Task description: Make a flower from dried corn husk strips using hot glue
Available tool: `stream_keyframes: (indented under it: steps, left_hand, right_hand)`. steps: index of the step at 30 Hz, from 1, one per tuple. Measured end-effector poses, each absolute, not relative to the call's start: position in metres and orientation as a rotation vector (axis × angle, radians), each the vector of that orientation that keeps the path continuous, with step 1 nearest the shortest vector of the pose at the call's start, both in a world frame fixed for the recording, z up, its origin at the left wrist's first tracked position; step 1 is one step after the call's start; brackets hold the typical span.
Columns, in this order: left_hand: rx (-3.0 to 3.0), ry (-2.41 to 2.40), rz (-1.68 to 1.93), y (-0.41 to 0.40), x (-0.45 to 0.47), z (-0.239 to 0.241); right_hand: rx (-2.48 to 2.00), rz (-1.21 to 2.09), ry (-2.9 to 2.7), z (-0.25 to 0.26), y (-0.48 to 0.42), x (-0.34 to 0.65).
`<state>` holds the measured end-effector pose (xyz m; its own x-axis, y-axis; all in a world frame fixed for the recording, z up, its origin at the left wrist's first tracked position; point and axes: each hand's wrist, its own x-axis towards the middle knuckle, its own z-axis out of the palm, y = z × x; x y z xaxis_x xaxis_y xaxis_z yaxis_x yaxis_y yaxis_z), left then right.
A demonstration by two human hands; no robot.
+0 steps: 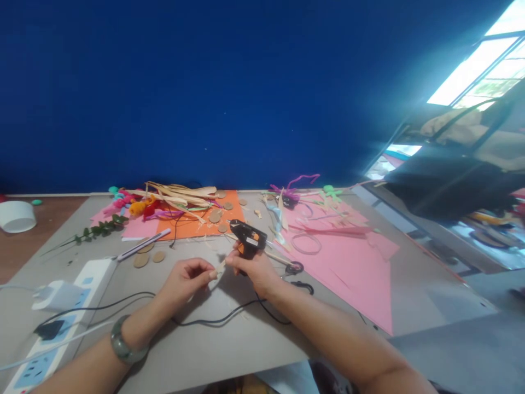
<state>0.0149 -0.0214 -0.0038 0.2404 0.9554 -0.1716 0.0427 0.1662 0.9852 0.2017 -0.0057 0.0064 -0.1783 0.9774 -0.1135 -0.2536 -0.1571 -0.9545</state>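
Note:
My right hand (pixel 253 269) is closed around a black and orange glue gun (pixel 248 237), whose black cord (pixel 229 316) trails back across the grey table (pixel 213 350). My left hand (pixel 189 279) pinches a small pale strip (pixel 220 266) that reaches toward my right hand's fingers. A green bangle (pixel 123 346) circles my left wrist. Both hands meet just above the table's middle.
A white power strip (pixel 61 323) with plugs lies at the left. Orange paper (pixel 200 221) holds dried husk strips and brown discs. Pink paper (pixel 348 262) at the right carries pipe cleaners and a ring. Scissors (pixel 293 268), a white pen, a green sprig and a white bowl (pixel 16 216) lie around.

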Motion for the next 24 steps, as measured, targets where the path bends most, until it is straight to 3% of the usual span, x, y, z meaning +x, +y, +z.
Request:
stream_keyframes:
  steps: [24]
  left_hand:
    - [1.151, 1.132, 0.820, -0.021, 0.006, -0.017]
  right_hand:
    - [-1.023, 1.528, -0.974, -0.001, 0.001, 0.201]
